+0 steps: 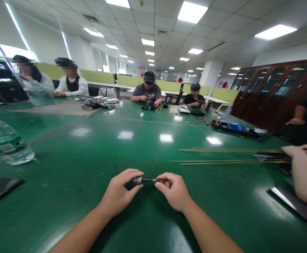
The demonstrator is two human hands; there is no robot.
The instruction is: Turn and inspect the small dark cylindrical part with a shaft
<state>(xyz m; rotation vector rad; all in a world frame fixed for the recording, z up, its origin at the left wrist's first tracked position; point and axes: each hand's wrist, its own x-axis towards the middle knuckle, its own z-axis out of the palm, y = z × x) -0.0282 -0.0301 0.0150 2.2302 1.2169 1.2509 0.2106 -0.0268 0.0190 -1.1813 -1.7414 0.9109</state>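
Just above the green tabletop I hold a small metal cylinder with a thin dark shaft (148, 180), lying nearly level between my hands. My left hand (120, 191) grips the thick grey end between thumb and fingers. At the other end, my right hand (174, 191) pinches a small dark ridged piece at the shaft's tip, partly covered by the fingertips. The exact kind of this part is too small to tell.
Thin brass-coloured rods (211, 162) lie to the right, near another person's hands (301, 158). A dark glossy panel (295, 207) rests at right. At left stand a water bottle (7, 140) and a dark flat object (1, 189). Several people sit across the table (103, 144).
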